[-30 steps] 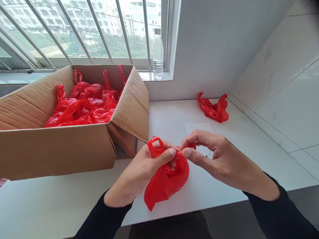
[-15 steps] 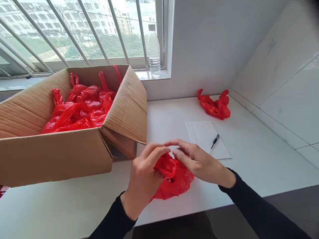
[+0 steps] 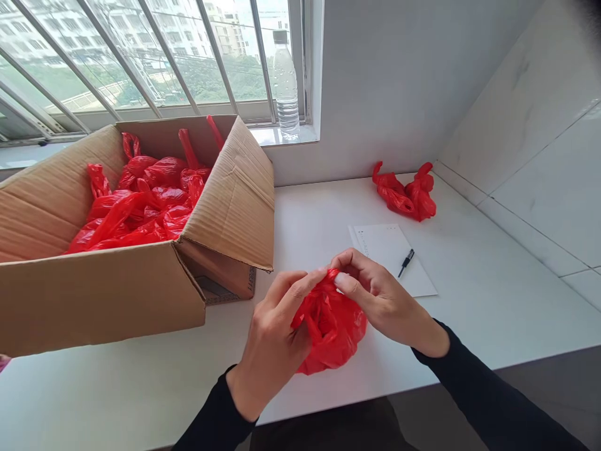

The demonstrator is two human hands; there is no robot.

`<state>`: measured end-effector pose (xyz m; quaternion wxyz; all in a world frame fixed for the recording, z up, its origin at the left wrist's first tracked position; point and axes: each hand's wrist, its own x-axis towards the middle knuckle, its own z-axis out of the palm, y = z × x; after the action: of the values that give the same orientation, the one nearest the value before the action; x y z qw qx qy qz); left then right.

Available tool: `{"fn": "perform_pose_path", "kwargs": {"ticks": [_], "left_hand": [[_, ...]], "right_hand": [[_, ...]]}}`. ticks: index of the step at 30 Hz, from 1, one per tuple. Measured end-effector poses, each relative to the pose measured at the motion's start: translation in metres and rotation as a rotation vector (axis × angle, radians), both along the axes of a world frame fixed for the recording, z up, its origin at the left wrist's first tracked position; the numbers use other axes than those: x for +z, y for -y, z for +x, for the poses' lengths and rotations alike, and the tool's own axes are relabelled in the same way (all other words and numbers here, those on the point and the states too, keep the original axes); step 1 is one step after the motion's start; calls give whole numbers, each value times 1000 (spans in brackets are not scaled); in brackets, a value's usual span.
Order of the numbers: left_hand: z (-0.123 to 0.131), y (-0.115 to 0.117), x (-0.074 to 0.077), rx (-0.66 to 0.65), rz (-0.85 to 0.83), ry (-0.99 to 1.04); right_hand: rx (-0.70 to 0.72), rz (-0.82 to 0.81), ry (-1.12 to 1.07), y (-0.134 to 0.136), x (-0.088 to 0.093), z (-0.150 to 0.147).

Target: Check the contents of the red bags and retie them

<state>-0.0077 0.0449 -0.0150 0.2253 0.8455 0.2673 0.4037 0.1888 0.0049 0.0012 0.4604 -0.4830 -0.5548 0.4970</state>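
A red plastic bag (image 3: 335, 338) rests near the front of the white table, its top bunched and partly open. My left hand (image 3: 282, 322) grips the left side of its rim, fingers curled toward the top. With thumb and fingers pinched together, my right hand (image 3: 375, 291) holds the gathered upper edge of the same bag. The fingertips of both hands almost meet above it. What lies inside the bag is hidden.
At left stands an open cardboard box (image 3: 103, 300) with several red bags (image 3: 141, 207) in it. Papers (image 3: 420, 282) and a black pen (image 3: 406, 263) lie on the right, a crumpled red bag (image 3: 408, 194) behind them. A water bottle (image 3: 286, 94) stands on the windowsill.
My right fingers have closed on the bag's top edge, pulling it up into a twist beside my left fingertips. A dark label seen on the bag before is now out of sight.
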Motion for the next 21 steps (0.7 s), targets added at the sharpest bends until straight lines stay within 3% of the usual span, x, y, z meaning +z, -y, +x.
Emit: {"fn": "perform_pose_path", "kwargs": {"ticks": [8, 13, 21], "left_hand": [[-4, 3, -3, -94, -29, 85], [-3, 2, 0, -50, -89, 149], [-4, -1, 3, 15, -227, 225]], "right_hand": [[-62, 64, -77, 0, 1, 0], [-82, 128, -50, 1, 1, 7], [-56, 70, -73, -1, -6, 1]]}}
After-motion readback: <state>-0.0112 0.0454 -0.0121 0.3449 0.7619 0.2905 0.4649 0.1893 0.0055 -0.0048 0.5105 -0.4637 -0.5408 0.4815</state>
